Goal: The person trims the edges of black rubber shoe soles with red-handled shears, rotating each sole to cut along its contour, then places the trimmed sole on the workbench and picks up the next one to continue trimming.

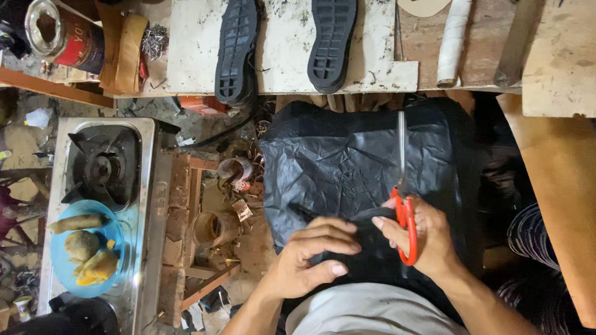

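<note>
A wrinkled black sheet lies spread over my lap. My right hand grips red-handled scissors, their blades pointing away from me along the sheet's right part. My left hand pinches a dark piece at the sheet's near edge, fingertips close to my right thumb. Two black shoe soles rest tread-up on the white board of the bench ahead.
A steel gas stove stands at left with a blue plate of food on it. An open tin can, a pile of nails and a white roll sit on the bench. Wooden boards rise at right; scraps litter the floor.
</note>
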### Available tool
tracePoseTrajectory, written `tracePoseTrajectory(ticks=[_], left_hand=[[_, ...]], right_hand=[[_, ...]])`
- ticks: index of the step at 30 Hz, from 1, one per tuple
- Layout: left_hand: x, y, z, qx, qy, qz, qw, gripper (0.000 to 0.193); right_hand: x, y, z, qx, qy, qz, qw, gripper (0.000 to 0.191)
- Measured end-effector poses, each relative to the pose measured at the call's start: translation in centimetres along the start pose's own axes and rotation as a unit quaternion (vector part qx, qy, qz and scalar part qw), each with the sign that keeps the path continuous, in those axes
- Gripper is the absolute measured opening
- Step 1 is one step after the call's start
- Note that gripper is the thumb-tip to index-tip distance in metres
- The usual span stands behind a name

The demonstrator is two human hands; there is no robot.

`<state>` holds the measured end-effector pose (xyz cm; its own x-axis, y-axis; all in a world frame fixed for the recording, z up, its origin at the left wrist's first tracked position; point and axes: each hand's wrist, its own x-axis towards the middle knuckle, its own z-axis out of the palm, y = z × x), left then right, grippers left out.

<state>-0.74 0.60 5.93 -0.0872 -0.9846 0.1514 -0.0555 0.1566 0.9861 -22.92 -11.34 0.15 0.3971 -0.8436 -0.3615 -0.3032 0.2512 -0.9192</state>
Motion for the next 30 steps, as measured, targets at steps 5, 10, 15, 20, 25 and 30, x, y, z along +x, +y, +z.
tracePoseTrajectory(ticks=[5,10,15,20,25,30], left_hand=[[-3.6,-2.1,0.3,-0.098,-0.056,-0.053,0.992,0.035],[-3.9,-4.9,3.6,-0.207,-0.143,-0.185,0.950,0.075],[-0.6,-7.9,5.4,-0.485,0.187,-0.082,0.850,0.064],[1.6,-8.8,2.2,-0.525,0.166,-0.080,0.831,0.054],[2.7,-7.9,0.8,-0.476,0.230,-0.045,0.848,0.049],[3.0,-7.1,-0.4,-0.455,0.288,-0.016,0.843,0.052]], right_hand=[[-0.4,0.2,0.0,0.010,0.024,-0.036,0.999,0.022],[0.0,0.1,0.8,0.190,0.023,-0.012,0.981,0.019],[-0.9,-0.3,1.1,0.122,-0.010,-0.051,0.991,0.018],[-1.6,-1.1,0.1,-0.048,-0.028,-0.017,0.998,0.028],[-1.9,-0.7,-0.6,-0.126,-0.059,-0.099,0.985,0.035],[-2.4,-0.5,-1.8,-0.209,-0.102,-0.070,0.970,0.033]])
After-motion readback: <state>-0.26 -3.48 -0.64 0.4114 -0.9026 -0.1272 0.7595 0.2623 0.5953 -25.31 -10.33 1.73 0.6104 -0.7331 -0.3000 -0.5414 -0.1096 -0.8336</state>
